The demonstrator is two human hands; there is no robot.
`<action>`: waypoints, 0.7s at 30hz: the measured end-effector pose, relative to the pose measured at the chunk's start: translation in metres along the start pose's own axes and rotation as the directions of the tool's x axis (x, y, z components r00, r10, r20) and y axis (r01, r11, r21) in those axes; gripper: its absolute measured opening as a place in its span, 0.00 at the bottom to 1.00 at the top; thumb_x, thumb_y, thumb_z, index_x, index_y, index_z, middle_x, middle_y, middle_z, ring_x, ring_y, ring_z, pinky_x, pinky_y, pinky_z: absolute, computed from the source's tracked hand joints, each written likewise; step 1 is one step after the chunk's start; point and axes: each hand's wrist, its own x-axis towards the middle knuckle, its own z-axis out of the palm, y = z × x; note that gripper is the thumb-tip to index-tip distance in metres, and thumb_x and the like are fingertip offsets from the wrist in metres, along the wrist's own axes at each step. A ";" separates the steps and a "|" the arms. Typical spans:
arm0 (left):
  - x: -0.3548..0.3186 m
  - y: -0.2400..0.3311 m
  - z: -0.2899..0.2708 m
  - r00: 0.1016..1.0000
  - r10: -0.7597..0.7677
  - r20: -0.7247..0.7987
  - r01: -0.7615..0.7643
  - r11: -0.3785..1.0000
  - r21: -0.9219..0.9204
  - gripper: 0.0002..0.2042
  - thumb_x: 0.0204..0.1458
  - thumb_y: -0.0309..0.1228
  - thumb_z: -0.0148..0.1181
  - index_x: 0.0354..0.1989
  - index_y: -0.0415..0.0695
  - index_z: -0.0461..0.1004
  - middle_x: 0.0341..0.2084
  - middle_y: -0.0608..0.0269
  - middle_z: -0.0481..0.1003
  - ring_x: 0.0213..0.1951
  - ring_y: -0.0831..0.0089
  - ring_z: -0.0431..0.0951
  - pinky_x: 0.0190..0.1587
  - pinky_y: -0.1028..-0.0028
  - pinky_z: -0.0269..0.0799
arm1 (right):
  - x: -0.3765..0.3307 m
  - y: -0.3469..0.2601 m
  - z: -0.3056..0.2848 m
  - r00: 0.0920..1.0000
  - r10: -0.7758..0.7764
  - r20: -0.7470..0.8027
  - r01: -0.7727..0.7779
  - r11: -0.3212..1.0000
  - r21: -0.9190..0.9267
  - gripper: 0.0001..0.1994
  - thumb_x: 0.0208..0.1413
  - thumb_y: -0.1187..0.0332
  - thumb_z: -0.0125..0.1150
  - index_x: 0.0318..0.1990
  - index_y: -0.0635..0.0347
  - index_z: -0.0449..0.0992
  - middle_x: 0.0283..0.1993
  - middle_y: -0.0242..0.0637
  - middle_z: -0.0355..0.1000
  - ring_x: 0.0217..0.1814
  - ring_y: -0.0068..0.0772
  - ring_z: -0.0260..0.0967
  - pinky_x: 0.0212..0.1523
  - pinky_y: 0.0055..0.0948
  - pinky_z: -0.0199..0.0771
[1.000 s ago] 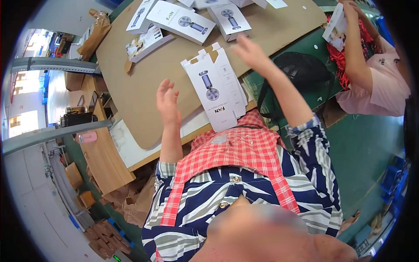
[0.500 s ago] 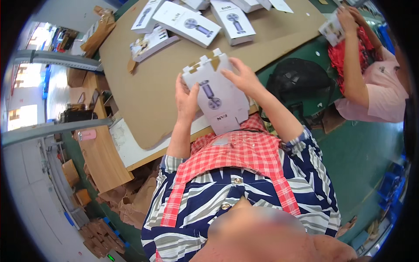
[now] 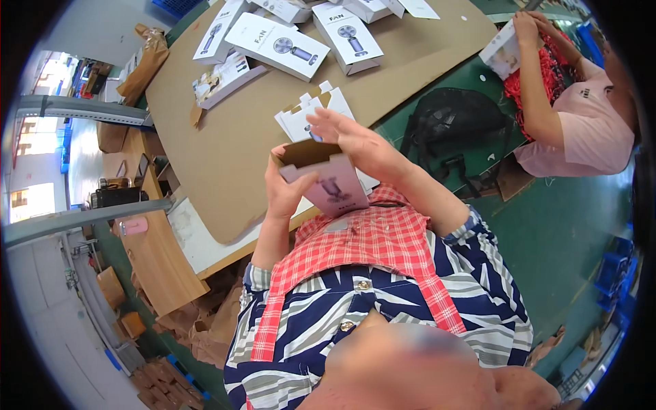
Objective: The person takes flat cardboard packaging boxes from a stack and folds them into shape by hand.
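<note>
A white fan carton point(image 3: 335, 186) stands squared out in front of my apron, its brown inside showing at the open top end. My left hand point(image 3: 281, 190) grips its left side, the thumb across the printed front and the fingers behind. At its right upper edge is my right hand point(image 3: 363, 147), fingers stretched out and apart; whether the palm presses on the carton I cannot tell. Just beyond lies a flat, unfolded white carton point(image 3: 294, 121) with cut flaps, partly hidden behind my right hand and the held carton.
Several closed white fan boxes point(image 3: 277, 46) lie heaped at the far side of the brown tabletop point(image 3: 212, 157). A black backpack point(image 3: 454, 123) rests to the right. Beyond it, a co-worker's hands point(image 3: 527, 27) hold a white carton. A wooden desk point(image 3: 160, 256) stands at left.
The flat carton in my hands has been opened out into a box shape. My right hand has let go of its face and spread its fingers. Another flat carton now shows behind it.
</note>
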 end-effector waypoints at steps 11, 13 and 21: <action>-0.011 -0.003 0.001 0.952 -0.270 -0.142 0.171 0.858 -0.484 0.21 0.44 0.18 0.42 0.51 0.37 0.60 0.44 0.54 0.67 0.46 0.68 0.70 0.48 0.72 0.68 | 0.015 0.019 0.002 0.981 0.191 -0.042 -0.195 0.969 -0.151 0.24 0.52 0.69 0.51 0.58 0.64 0.63 0.51 0.40 0.66 0.51 0.27 0.63 0.53 0.25 0.61; -0.012 -0.002 0.003 0.962 -0.237 -0.138 0.151 0.877 -0.456 0.23 0.47 0.18 0.40 0.55 0.34 0.59 0.48 0.53 0.67 0.49 0.62 0.70 0.50 0.69 0.68 | 0.013 0.028 -0.004 0.957 0.280 -0.083 -0.287 0.953 -0.096 0.23 0.51 0.73 0.46 0.58 0.62 0.65 0.47 0.39 0.68 0.48 0.23 0.63 0.50 0.23 0.63; 0.007 -0.021 -0.011 0.915 -0.390 0.101 0.363 0.690 -0.626 0.18 0.46 0.16 0.42 0.46 0.40 0.68 0.46 0.53 0.69 0.53 0.62 0.68 0.56 0.63 0.63 | 0.012 0.025 -0.007 0.998 -0.060 0.029 0.066 0.784 -0.617 0.18 0.53 0.74 0.45 0.52 0.57 0.71 0.42 0.39 0.74 0.44 0.29 0.70 0.49 0.29 0.67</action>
